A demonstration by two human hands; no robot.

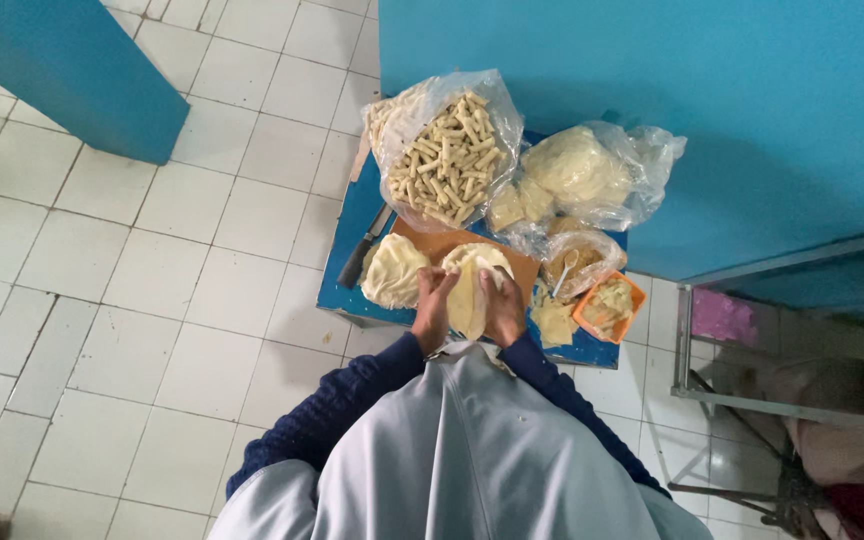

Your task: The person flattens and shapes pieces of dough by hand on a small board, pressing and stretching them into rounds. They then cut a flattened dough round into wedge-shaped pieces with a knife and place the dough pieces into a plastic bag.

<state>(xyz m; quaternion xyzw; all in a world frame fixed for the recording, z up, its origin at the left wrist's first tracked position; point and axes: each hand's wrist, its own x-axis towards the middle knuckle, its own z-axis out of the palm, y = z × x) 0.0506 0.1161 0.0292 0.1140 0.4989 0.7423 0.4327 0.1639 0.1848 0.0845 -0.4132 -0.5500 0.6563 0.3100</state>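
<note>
Just below frame centre, the left hand (434,305) and right hand (503,308) clamp their fingers on a pale wrapper sheet (468,292) — held upright, perhaps for folding. More sheets (393,270) wait at its left on the blue counter (352,270), within easy reach.

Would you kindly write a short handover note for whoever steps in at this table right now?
Left hand and right hand: both grip one pale wrapper sheet, held over the brown board.
Stack of sheets lies left of the hands on the board; a knife lies beside it on the blue table.
Done: a bag of finished rolls sits at the back.
Left: the held sheet is not rolled yet; the stack remains. Filling bag and orange tub stand to the right.
</note>
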